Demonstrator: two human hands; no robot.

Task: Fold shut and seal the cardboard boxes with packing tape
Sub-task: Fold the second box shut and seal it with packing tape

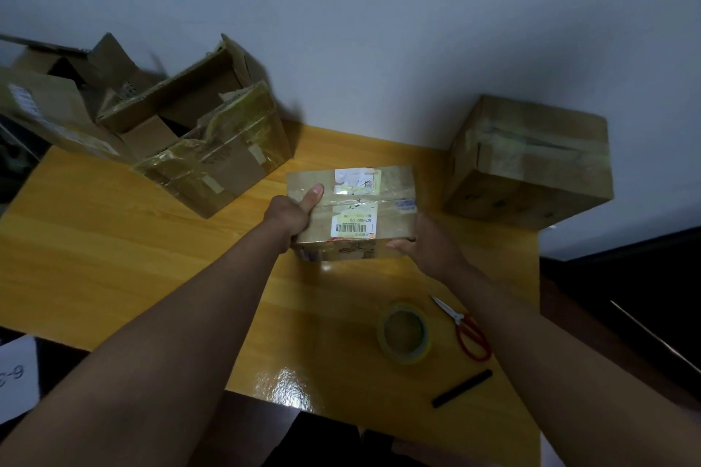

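Holding the small box [351, 212] from both ends, the left hand [292, 214] has its thumb pressed flat on the top panel with the fingers wrapped round the left side out of sight, and the right hand [421, 243] cups the right end with its thumb under the near edge, so both hands are grasping it. It sits in the middle of the yellow table [113, 258], maybe just touching the surface, can't really tell. Flaps look folded down already and there's shiny tape plus a couple of shipping labels across the top. My guess is it's light and pretty stiff given how casually it's held, but that taped top looks slick, so gripping the bare cardboard sides is the smarter place to hold it. Near the right forearm there's a tape roll [405, 333] lying flat, with red-handled scissors [464, 328] just beside it and a black stick-like thing [462, 388] closer to the table's edge. Back right, a bigger taped box [531, 163] is closed and looks sealed. Back left, an open box [212, 140] has its flaps up and ragged old tape peeling off; I only see cardboard bits and dark inside. Behind it more open boxes [57, 95] are piled up, contents too dark and blurry to call.
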